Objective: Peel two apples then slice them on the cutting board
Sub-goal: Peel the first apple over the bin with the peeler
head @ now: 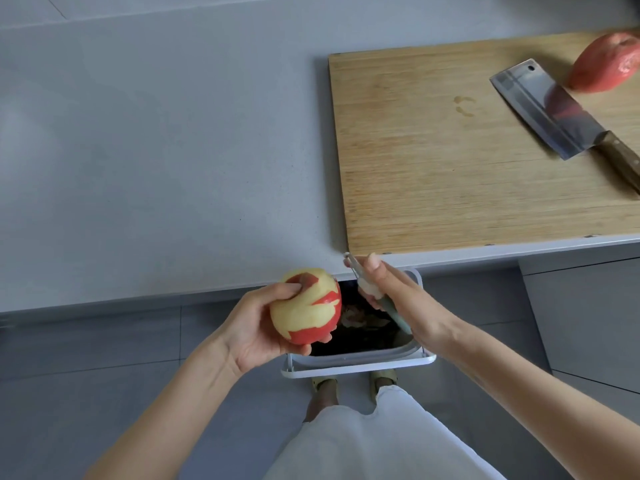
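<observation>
Now we hold a partly peeled apple [304,306] in our left hand [254,329], the fingers and thumb curled round it from above and below, the palm against its left side. Pale flesh shows in broad bands, with strips of red skin between them. The apple hangs in the air just off the front edge of the counter [156,150], beside the left side of the bin [356,363] that hangs below.

Our right hand [401,299] is clenched round the handle of a peeler [379,301], the thumb stretched along it towards the metal head, which points up at the near left corner of the cutting board [450,174]. The peeler is clear of the apple, with a small gap between them, and sits over the open bin, where we see scraps lying inside.

On the board, well apart from our hands, a cleaver [547,109] lies flat. Just beyond its blade a second apple [606,62] rests with its red skin whole.
</observation>
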### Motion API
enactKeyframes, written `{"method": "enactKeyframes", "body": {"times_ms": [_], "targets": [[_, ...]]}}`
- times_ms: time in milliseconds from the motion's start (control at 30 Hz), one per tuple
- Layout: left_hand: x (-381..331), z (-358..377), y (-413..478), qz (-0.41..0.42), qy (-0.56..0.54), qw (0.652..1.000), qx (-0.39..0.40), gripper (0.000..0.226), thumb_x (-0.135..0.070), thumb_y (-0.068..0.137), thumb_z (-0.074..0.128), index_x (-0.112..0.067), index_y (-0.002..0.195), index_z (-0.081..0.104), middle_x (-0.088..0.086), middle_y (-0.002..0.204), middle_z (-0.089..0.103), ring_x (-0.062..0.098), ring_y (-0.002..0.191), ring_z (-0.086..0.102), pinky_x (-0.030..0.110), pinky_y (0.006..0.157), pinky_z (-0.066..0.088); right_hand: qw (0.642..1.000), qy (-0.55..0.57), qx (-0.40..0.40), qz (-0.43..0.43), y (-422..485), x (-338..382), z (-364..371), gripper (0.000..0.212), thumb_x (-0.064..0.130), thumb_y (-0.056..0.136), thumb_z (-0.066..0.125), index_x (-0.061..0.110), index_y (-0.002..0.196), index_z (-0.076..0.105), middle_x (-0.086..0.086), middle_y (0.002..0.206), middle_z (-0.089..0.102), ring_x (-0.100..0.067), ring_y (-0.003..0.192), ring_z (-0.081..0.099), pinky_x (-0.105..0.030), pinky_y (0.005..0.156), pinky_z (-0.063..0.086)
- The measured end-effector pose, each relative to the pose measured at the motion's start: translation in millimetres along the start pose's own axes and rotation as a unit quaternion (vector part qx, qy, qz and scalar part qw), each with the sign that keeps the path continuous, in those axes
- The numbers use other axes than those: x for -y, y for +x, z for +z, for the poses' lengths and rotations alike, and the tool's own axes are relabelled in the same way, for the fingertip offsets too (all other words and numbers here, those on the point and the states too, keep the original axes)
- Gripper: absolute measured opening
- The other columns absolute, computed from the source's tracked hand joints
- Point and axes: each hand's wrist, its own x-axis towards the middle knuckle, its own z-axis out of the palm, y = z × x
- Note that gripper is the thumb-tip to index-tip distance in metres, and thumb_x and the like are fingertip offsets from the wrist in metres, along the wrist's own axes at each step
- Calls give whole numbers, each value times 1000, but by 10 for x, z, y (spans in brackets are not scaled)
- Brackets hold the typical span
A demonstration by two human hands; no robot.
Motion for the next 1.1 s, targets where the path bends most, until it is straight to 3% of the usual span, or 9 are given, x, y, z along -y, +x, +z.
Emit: {"method": "enactKeyframes", "body": {"times_ms": [133, 267, 367, 533, 633, 700, 800, 900, 1100], "targets": [[50, 5, 47, -4, -3, 1000, -7, 62, -26, 38, 94, -8, 95, 75, 27, 95, 66, 41, 75, 66, 33, 46, 52, 994, 93, 40, -33, 32, 48, 112, 52, 33, 73, 78, 11, 116, 58, 3, 99, 69, -10, 94, 66, -18, 76, 49], [58, -37, 58, 7, -24, 998, -55, 43, -20, 49, 88, -10, 90, 77, 22, 100, 67, 36, 84, 63, 32, 47, 48, 993, 86, -65, -58, 49, -15, 82, 12, 17, 79, 73, 8, 87, 68, -2, 72, 64, -10, 64, 58, -21, 58, 44], [62, -90, 48, 16, -25, 993, -112, 27, -19, 61, 76, -10, 87, 77, 22, 98, 68, 35, 85, 61, 30, 46, 46, 989, -70, -132, -21, 86, -125, 16, 18, 31, 78, 75, 19, 91, 70, 0, 80, 70, -16, 71, 63, -27, 68, 51], [70, -132, 37, -5, -41, 988, -146, 43, -20, 64, 73, -10, 106, 65, 19, 102, 65, 28, 80, 60, 27, 46, 43, 934, -345, -88, 31, 24, -113, 36, 60, 69, 66, 65, 41, 117, 53, 20, 92, 62, -2, 81, 58, -23, 74, 45], [95, -132, 50, -16, -61, 986, -152, 52, -21, 62, 79, -13, 111, 62, 18, 101, 66, 27, 77, 64, 26, 49, 44, 938, -341, -59, -20, -65, -33, 63, 77, 71, 67, 63, 36, 132, 40, 18, 108, 58, -5, 99, 54, -22, 83, 36], [117, -120, 66, -8, -54, 986, -155, 50, -25, 68, 74, -12, 115, 61, 18, 104, 67, 27, 75, 67, 33, 59, 52, 897, -415, -87, -124, -90, -9, 131, 83, 80, 69, 46, 30, 135, 41, 13, 112, 59, -11, 106, 53, -25, 88, 33], [152, -66, 93, 25, 4, 986, -163, 47, -27, 75, 68, -11, 119, 62, 16, 105, 69, 27, 82, 69, 52, 81, 55, 813, -485, -198, -255, 11, -43, 190, 64, 66, 90, 24, 22, 121, 60, 4, 78, 59, -21, 75, 57, -33, 72, 36], [160, 15, 102, 53, 22, 983, -177, 52, -24, 75, 68, -5, 122, 57, 20, 116, 65, 31, 98, 68, 49, 77, 57, 755, -510, -263, -317, 158, -69, 208, 35, 35, 94, 38, 21, 106, 68, 3, 63, 54, -23, 58, 52, -29, 61, 30], [158, 6, 64, 67, -48, 989, -124, 45, -22, 76, 59, -3, 116, 61, 22, 115, 64, 38, 101, 64, 51, 77, 55, 796, -448, -254, -318, 200, -141, 228, 34, 29, 93, 38, 19, 100, 70, 2, 61, 58, -24, 56, 56, -36, 57, 43]]}}
